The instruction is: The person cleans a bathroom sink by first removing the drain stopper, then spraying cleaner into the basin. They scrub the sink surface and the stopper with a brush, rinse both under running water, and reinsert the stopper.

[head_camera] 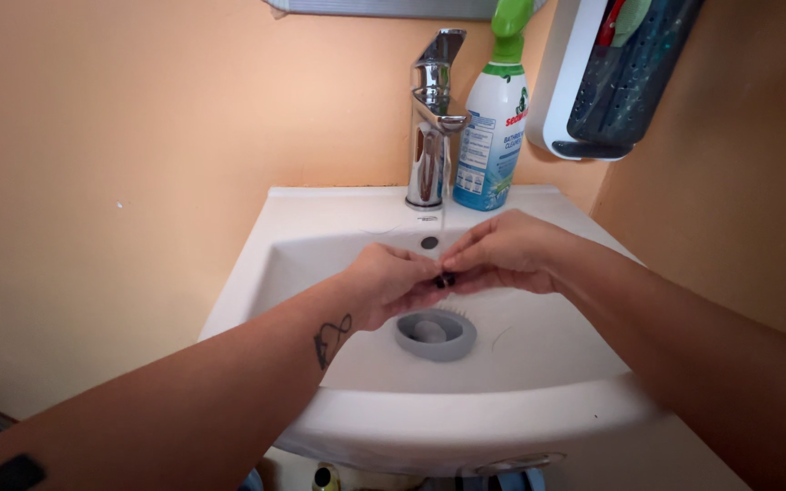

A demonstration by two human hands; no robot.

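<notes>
Both hands meet over the middle of the white sink (320, 218), under the spout of the chrome tap (434, 127). The left hand (391, 284) comes in from the lower left, fingers curled and closed, its fingertips pinching a small dark object (446, 280). The right hand (507, 255) comes in from the right, fingers bent down, and its fingertips close on the same object from the other side. So the object sits right between the two hands, touching both, with neither hand clearly nearer; the grip is shared. It is too small and too covered by fingers to tell what it is or which way its long axis runs (only a dark speck shows between the fingertips). A thin thread of water seems to fall from the spout toward the hands, though it is faint. Directly below the hands, and apart from them, lies the grey drain cover (435, 335) in the basin floor, with the overflow hole (429, 243) on the back wall just above the fingers. Behind the tap on the sink's rear ledge stands a white spray bottle (495, 136) with a green top, and a white wall caddy (593, 82) holding dark items hangs at upper right on the orange wall.
</notes>
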